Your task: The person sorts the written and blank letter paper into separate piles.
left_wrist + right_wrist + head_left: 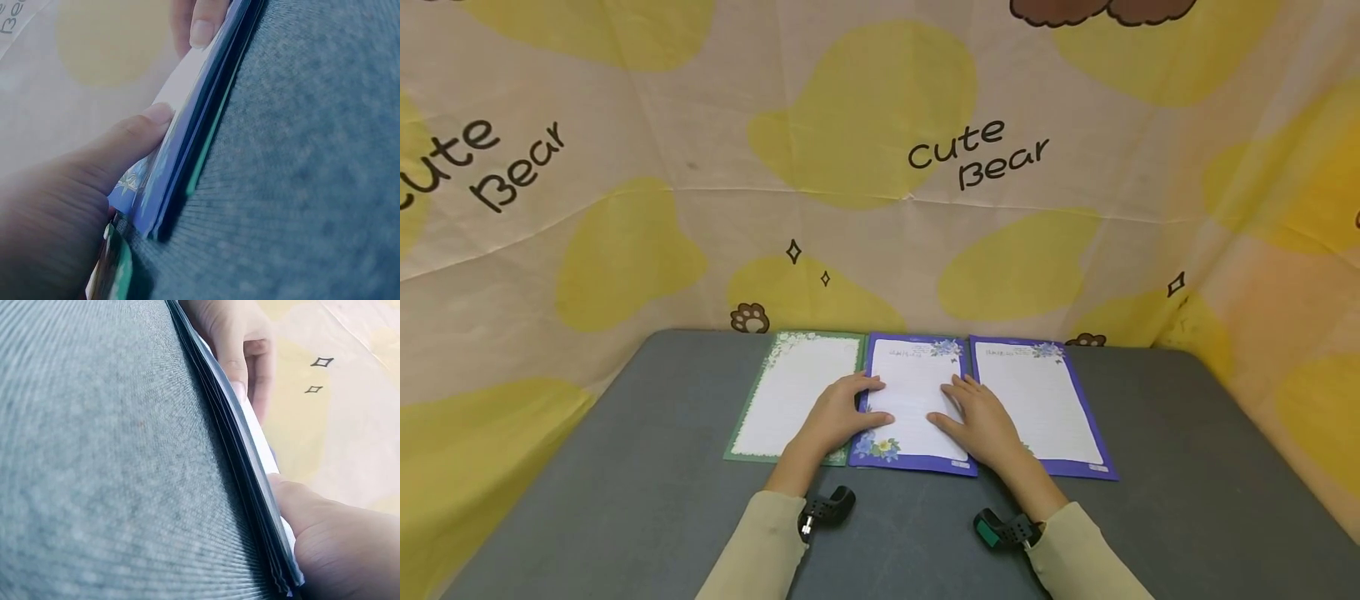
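Observation:
A purple-bordered sheet of stationery paper point(916, 379) with blue flowers in two corners lies in the middle. My left hand point(837, 414) rests on its left side, thumb across the white face. On its right side lies my right hand point(983, 422), fingers and thumb reaching inward. Both hands touch the paper with fairly straight fingers. From low down, the left wrist view shows several stacked layers with purple edges point(164, 199) and a green one below. In the right wrist view, the layered edge point(240, 462) runs under both thumbs. The fingertips' undersides are hidden.
A green-bordered sheet point(801, 371) lies to the left and another purple-bordered sheet point(1045, 400) to the right, both beside the middle one. All lie on a dark grey table point(662, 483). A patterned cloth point(850, 125) hangs behind the table's far edge.

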A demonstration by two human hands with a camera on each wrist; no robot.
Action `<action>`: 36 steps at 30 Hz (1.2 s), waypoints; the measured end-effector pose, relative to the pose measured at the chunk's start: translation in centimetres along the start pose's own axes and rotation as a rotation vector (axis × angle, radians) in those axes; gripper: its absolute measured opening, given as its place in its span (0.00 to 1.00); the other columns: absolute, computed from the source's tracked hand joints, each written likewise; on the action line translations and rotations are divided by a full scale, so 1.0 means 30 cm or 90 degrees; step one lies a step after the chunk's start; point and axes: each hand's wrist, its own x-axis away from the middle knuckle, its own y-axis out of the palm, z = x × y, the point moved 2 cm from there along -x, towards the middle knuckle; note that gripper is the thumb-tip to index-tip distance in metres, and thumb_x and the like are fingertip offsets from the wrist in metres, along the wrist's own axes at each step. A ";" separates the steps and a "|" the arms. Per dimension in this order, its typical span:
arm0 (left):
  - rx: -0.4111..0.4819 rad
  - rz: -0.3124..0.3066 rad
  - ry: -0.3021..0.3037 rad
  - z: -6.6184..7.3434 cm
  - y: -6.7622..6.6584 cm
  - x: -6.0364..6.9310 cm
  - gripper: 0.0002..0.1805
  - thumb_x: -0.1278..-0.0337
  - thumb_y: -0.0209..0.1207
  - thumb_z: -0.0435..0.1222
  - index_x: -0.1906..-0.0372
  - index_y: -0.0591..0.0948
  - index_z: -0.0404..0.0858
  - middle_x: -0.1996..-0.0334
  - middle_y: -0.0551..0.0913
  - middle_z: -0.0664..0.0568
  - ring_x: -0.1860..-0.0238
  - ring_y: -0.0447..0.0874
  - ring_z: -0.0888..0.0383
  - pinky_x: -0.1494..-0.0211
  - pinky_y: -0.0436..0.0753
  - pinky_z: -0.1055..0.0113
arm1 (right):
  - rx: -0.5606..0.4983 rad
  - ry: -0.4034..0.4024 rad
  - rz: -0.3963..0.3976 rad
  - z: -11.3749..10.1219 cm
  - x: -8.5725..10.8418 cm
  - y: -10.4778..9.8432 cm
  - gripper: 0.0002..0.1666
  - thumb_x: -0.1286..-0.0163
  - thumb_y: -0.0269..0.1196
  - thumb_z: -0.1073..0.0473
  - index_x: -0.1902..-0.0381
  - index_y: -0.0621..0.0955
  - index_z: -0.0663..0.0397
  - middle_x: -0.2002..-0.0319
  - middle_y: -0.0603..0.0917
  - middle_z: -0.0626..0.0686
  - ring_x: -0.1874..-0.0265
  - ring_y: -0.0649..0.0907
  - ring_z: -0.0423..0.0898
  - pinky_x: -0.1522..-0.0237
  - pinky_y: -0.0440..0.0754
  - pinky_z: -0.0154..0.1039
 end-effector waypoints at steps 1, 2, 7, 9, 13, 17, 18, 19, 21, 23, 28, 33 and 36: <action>0.001 -0.001 0.000 0.001 -0.001 0.000 0.32 0.49 0.73 0.52 0.39 0.83 0.45 0.30 0.76 0.44 0.26 0.69 0.43 0.24 0.67 0.43 | -0.002 0.000 0.003 -0.001 0.000 -0.002 0.37 0.32 0.67 0.41 0.34 0.78 0.59 0.29 0.74 0.63 0.26 0.69 0.63 0.27 0.66 0.63; 0.002 -0.001 0.000 0.003 -0.003 0.000 0.32 0.49 0.73 0.52 0.39 0.83 0.45 0.30 0.76 0.44 0.26 0.70 0.43 0.24 0.67 0.43 | -0.003 -0.001 0.006 -0.001 0.001 -0.003 0.37 0.32 0.67 0.42 0.34 0.78 0.59 0.29 0.74 0.64 0.26 0.70 0.63 0.27 0.67 0.63; 0.000 -0.004 0.004 0.006 -0.005 0.000 0.31 0.48 0.73 0.51 0.39 0.83 0.45 0.32 0.78 0.45 0.26 0.70 0.44 0.23 0.67 0.45 | -0.013 -0.008 0.016 -0.004 0.002 -0.007 0.39 0.33 0.68 0.42 0.32 0.76 0.60 0.30 0.75 0.63 0.27 0.70 0.63 0.27 0.67 0.62; 0.001 -0.003 0.004 0.006 -0.006 0.002 0.31 0.48 0.73 0.51 0.39 0.83 0.45 0.31 0.77 0.45 0.26 0.70 0.44 0.24 0.68 0.45 | -0.012 -0.010 0.018 -0.004 0.002 -0.006 0.39 0.32 0.68 0.43 0.32 0.76 0.60 0.30 0.75 0.63 0.27 0.71 0.62 0.27 0.67 0.62; 0.001 -0.002 0.003 0.006 -0.005 0.002 0.31 0.48 0.73 0.51 0.39 0.83 0.45 0.31 0.77 0.45 0.26 0.70 0.44 0.24 0.68 0.45 | -0.004 -0.006 0.025 -0.005 0.003 -0.008 0.38 0.33 0.68 0.42 0.33 0.77 0.60 0.32 0.77 0.63 0.28 0.72 0.62 0.28 0.68 0.62; 0.001 -0.003 -0.001 0.006 -0.005 0.004 0.32 0.48 0.73 0.51 0.38 0.83 0.45 0.30 0.76 0.44 0.26 0.70 0.43 0.24 0.68 0.45 | -0.003 0.000 0.038 -0.008 0.005 -0.010 0.38 0.34 0.69 0.42 0.34 0.78 0.60 0.34 0.79 0.63 0.30 0.75 0.62 0.29 0.71 0.61; 0.001 -0.004 -0.002 0.006 -0.005 0.004 0.32 0.48 0.73 0.51 0.38 0.83 0.45 0.30 0.76 0.44 0.26 0.70 0.43 0.24 0.68 0.44 | -0.005 0.000 0.044 -0.008 0.005 -0.011 0.37 0.34 0.69 0.43 0.35 0.79 0.60 0.35 0.80 0.62 0.31 0.75 0.62 0.30 0.71 0.61; 0.001 -0.003 -0.002 0.006 -0.004 0.004 0.32 0.48 0.73 0.51 0.38 0.83 0.45 0.30 0.76 0.43 0.26 0.70 0.43 0.24 0.68 0.44 | -0.007 -0.002 0.049 -0.008 0.006 -0.011 0.37 0.34 0.70 0.43 0.36 0.79 0.60 0.35 0.80 0.62 0.31 0.76 0.62 0.30 0.71 0.60; -0.001 -0.001 -0.003 0.006 -0.004 0.004 0.32 0.48 0.73 0.51 0.38 0.83 0.45 0.30 0.76 0.43 0.26 0.70 0.43 0.24 0.68 0.44 | -0.012 -0.007 0.061 -0.008 0.007 -0.012 0.35 0.35 0.70 0.44 0.37 0.80 0.60 0.37 0.82 0.62 0.32 0.77 0.62 0.31 0.72 0.60; -0.003 0.001 -0.002 0.007 -0.005 0.003 0.31 0.48 0.73 0.52 0.39 0.83 0.46 0.30 0.76 0.43 0.27 0.70 0.43 0.24 0.68 0.44 | -0.015 -0.014 0.071 -0.009 0.007 -0.013 0.34 0.36 0.71 0.44 0.38 0.81 0.60 0.38 0.83 0.62 0.34 0.78 0.62 0.31 0.74 0.59; -0.011 0.006 0.003 0.009 -0.007 0.005 0.30 0.47 0.73 0.52 0.40 0.84 0.46 0.32 0.77 0.43 0.28 0.72 0.43 0.26 0.70 0.43 | -0.019 -0.021 0.087 -0.007 0.008 -0.013 0.33 0.37 0.72 0.45 0.40 0.82 0.59 0.39 0.84 0.62 0.36 0.80 0.61 0.33 0.75 0.59; -0.014 0.017 0.007 0.010 -0.008 0.005 0.28 0.46 0.72 0.51 0.41 0.85 0.47 0.35 0.81 0.44 0.31 0.75 0.43 0.27 0.72 0.44 | -0.028 -0.023 0.102 -0.002 0.008 -0.009 0.32 0.37 0.73 0.46 0.41 0.83 0.59 0.40 0.84 0.62 0.36 0.80 0.61 0.33 0.75 0.59; -0.016 0.033 0.017 0.010 -0.010 0.003 0.26 0.46 0.72 0.50 0.43 0.86 0.46 0.40 0.84 0.46 0.34 0.79 0.45 0.30 0.75 0.46 | -0.034 -0.029 0.116 0.000 0.007 -0.009 0.32 0.37 0.73 0.47 0.41 0.83 0.60 0.41 0.84 0.62 0.37 0.80 0.62 0.33 0.75 0.60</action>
